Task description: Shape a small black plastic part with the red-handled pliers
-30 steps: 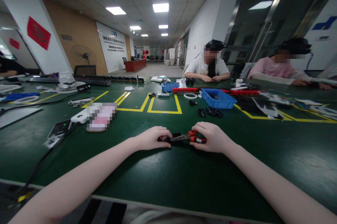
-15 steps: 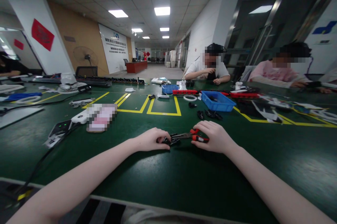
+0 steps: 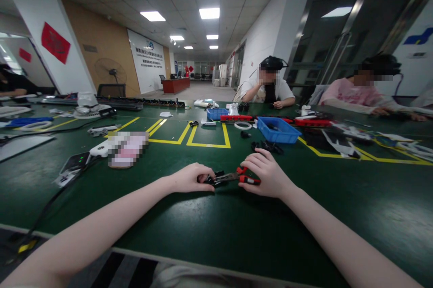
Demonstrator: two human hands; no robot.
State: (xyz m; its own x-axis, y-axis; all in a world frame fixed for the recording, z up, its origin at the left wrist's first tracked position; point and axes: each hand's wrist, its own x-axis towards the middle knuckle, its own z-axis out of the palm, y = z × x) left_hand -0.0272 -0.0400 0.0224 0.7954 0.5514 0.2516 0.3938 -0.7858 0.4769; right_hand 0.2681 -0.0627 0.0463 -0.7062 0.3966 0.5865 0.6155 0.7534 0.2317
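Observation:
My right hand (image 3: 265, 174) is closed round the red-and-black handles of a pair of pliers (image 3: 237, 176) that lies low over the green table (image 3: 216, 229). The pliers' jaws point left and meet a small black part (image 3: 212, 180). My left hand (image 3: 191, 177) is curled over that black part and pins it on the table, so most of the part is hidden under the fingers. Both hands rest near the table's middle, close together.
A blue bin (image 3: 278, 129) and loose black parts (image 3: 265, 146) lie beyond my right hand. Yellow tape outlines (image 3: 206, 137) mark the table. A white power strip (image 3: 99, 148) and cables lie at left. Two people (image 3: 267, 87) sit across the table at right.
The hands and pliers have stayed together with only slight shifts; the pliers dipped a little and the view drifted left. The person across raised a hand to the face.

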